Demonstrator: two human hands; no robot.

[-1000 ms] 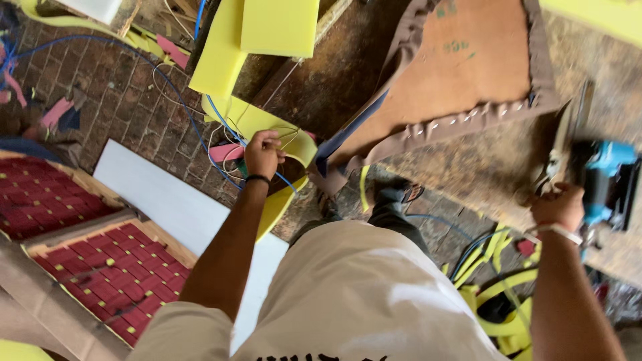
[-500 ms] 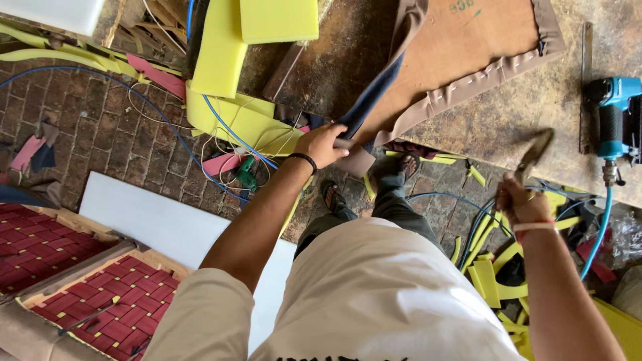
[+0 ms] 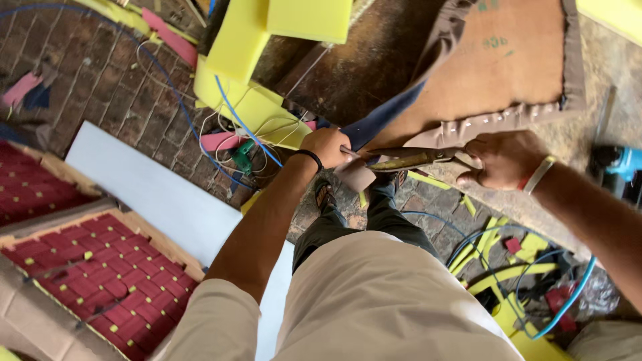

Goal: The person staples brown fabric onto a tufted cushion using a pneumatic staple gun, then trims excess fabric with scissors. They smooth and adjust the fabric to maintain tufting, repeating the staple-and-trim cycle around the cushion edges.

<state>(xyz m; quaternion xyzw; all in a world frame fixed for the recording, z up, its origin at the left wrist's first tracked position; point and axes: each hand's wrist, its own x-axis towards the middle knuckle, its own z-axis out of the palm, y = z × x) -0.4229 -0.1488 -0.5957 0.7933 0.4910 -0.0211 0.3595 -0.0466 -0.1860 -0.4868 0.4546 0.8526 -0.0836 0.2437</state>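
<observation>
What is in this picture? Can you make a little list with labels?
place: brick floor by a worktable
left hand: pinches a strip of fabric
right hand: holds scissors, blades at the strip
on the table: upholstered panel, face down; blue power tool
floor: yellow foam, white board, red tufted cushions, blue hose
</observation>
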